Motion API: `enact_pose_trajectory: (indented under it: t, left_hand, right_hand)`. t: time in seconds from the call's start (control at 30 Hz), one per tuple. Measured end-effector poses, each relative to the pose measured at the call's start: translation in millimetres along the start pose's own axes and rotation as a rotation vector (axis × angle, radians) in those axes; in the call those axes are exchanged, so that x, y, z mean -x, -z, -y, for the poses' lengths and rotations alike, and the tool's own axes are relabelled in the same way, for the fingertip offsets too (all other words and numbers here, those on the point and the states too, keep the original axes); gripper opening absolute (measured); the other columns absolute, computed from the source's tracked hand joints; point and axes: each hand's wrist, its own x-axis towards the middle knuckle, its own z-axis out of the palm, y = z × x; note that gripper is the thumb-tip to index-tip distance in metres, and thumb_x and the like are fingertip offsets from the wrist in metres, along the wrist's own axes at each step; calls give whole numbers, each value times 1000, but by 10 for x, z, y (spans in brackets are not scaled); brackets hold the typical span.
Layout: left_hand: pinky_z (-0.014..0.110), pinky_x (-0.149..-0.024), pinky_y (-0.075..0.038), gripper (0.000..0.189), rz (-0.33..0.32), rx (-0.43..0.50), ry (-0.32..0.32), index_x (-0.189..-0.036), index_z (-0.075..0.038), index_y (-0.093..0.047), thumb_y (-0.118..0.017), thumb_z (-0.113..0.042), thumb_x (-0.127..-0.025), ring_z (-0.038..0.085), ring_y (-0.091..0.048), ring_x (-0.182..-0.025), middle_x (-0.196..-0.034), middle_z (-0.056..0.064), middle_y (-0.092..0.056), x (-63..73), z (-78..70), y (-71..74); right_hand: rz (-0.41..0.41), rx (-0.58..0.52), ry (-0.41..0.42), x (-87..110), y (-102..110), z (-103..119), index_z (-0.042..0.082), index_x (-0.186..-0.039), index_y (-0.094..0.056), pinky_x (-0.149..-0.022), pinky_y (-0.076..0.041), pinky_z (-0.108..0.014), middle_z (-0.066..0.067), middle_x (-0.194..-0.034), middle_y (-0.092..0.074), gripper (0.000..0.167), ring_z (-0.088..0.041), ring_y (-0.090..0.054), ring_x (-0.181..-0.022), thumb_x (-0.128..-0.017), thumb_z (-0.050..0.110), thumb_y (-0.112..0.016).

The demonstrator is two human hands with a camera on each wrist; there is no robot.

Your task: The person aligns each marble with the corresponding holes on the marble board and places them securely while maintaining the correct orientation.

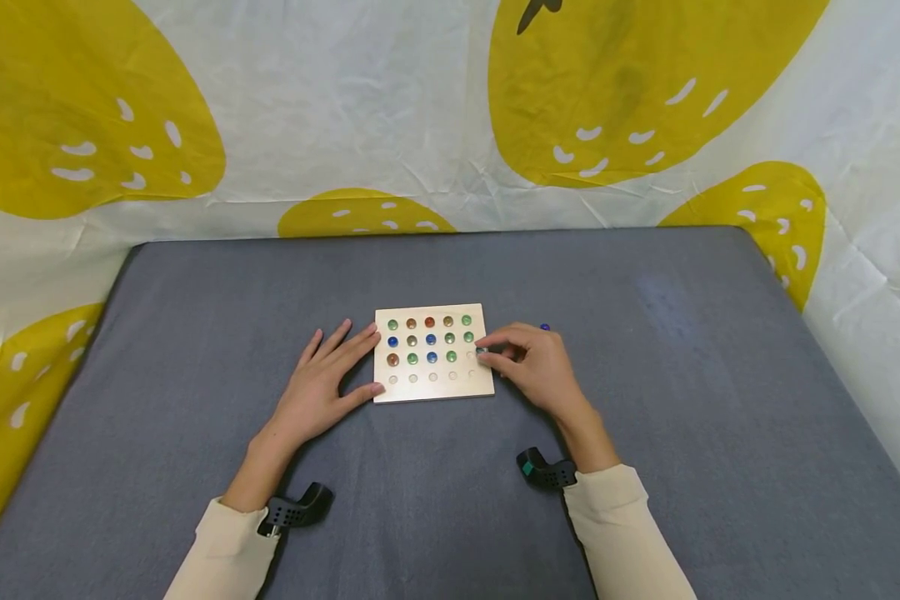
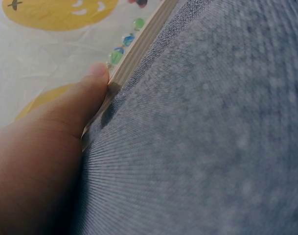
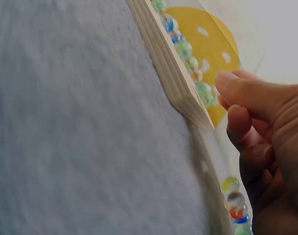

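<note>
So, left hand [image 1: 319, 385] splayed, right hand [image 1: 534, 363] curled.

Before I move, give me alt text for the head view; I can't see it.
A right hand pinches a marble at the right edge of a wooden board, where coloured marbles fill most holes and the nearest row is empty. A left hand touches the board's left edge. A blue marble shows beyond the right hand.

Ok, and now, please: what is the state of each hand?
Left hand: open, touching the wooden board.
Right hand: closed, pinching a marble near the board's right edge.
</note>
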Motion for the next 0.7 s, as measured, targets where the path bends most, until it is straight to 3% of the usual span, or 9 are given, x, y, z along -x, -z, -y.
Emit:
enact_pose_trajectory:
  t: [0.7]
  left_hand:
    - [53,-114,-7,73,2,5,-1,-148,-20,-40,-63,-53,-87,29,-22,-142,-151,-1,-37,1,2,-5]
  right_hand:
    - [15,4,9,-2,-164,12,11,-92,-77,-47,-39,-25,3,-82,-66,13,-10,-47,-53,-80,8,-79]
